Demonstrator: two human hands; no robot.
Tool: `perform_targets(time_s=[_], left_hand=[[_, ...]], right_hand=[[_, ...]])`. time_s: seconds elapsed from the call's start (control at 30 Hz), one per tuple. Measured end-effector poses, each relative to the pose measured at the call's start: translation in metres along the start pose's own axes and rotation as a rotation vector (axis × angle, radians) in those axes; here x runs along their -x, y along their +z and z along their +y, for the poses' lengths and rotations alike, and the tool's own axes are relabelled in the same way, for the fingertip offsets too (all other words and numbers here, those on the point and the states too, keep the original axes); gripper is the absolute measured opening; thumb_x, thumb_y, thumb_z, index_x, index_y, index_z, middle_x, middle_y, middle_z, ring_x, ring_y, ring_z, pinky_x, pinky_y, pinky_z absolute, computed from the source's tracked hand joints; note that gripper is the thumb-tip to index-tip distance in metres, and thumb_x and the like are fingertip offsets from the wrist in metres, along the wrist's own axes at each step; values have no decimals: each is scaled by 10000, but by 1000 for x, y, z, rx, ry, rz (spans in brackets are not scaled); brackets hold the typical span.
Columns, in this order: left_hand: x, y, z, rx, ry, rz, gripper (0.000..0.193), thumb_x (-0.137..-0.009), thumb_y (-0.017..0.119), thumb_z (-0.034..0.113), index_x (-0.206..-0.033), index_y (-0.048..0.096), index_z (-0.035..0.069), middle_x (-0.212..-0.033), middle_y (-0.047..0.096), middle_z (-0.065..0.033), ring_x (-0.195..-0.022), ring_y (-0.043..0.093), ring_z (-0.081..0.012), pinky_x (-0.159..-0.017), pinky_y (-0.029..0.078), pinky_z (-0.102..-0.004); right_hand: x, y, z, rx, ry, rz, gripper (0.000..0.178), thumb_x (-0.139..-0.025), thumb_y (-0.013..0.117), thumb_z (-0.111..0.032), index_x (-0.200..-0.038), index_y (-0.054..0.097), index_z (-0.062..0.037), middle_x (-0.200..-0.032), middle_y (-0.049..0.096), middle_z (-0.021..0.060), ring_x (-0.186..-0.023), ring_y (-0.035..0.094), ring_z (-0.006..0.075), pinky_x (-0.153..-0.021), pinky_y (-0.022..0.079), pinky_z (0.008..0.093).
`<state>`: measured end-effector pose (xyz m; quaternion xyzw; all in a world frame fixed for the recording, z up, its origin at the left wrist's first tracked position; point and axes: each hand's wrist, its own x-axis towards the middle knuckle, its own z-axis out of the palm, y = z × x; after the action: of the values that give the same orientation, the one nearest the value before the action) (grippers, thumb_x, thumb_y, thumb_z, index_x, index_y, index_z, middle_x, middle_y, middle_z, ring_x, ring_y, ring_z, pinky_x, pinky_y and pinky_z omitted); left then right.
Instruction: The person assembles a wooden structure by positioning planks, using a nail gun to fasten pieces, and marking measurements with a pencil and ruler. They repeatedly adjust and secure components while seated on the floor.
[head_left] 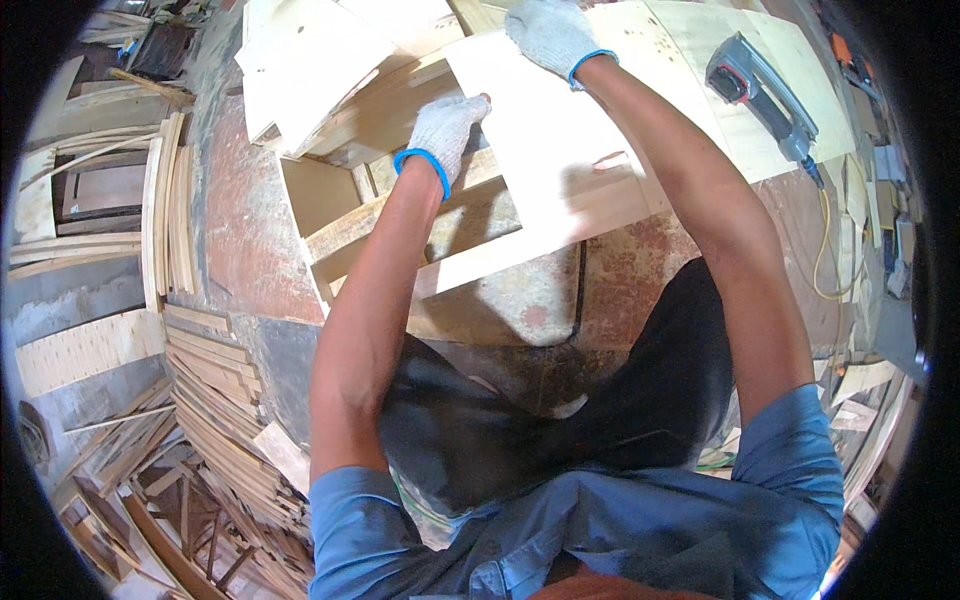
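A pale wooden frame (480,258) with crosswise slats lies before me, part of it covered by a plywood panel (545,150). At the panel's left edge is my left hand (447,130), in a grey glove with a blue cuff, its fingers closed round that edge above the frame's gap. My right hand (550,38), gloved alike, rests flat on the panel's far part with nothing visible in it. To its right a grey and black nail gun (765,98) lies on the plywood.
Several loose plywood sheets (310,65) rest on the frame's far left. Long wooden strips (215,370) are piled on the left floor. From the nail gun a yellow air hose (825,250) runs down the right side. Wood offcuts (870,375) lie farther right.
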<state>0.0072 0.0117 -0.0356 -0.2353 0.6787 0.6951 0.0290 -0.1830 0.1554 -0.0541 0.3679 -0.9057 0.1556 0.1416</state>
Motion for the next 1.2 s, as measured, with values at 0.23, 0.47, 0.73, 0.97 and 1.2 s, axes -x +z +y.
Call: perform_targets(time_s=[0.23,0.47,0.73,0.97,1.2], left_hand=[[-13,-9,-10,-100,25,-32,321,-881,703,340,-828,688,23,-712,610,-43,-638,541,-160,-596,437,-336],[-3,-3,-3,-72,4,52,335,-867,738,347,-838,690,17,-709,618,-64,-645,563,-154,-599,460,-353],[-6,-9,-2,-295,-20,21,410,-888,724,366,-1119,731,27,-946,687,-48,-849,580,-163,-776,479,-332],[-10,-14,-11,-343,147,-29,416,-922,692,355,-1140,713,2,-1018,714,-87,-915,615,-180,-847,489,-323],[-16,-19,-15,-496,254,-64,441,-945,654,346,-1146,692,-44,-1084,715,-130,-980,635,-203,-901,487,-332]], right_hand=[[-1,-1,-4,157,-63,-83,388,-922,487,-268,-773,725,-1,-808,699,248,-737,688,406,-703,518,526],[-1,9,0,18,11,51,435,-931,473,-327,-742,739,-38,-790,704,236,-740,691,407,-705,520,545],[-3,8,3,39,-30,36,387,-929,484,-307,-788,741,-55,-802,709,223,-748,694,400,-714,528,541],[-2,13,4,168,-76,56,342,-910,502,-270,-774,743,-69,-772,716,192,-702,701,362,-660,530,521],[0,11,7,143,-155,123,326,-898,510,-260,-764,740,-72,-761,713,188,-690,696,364,-655,529,524]])
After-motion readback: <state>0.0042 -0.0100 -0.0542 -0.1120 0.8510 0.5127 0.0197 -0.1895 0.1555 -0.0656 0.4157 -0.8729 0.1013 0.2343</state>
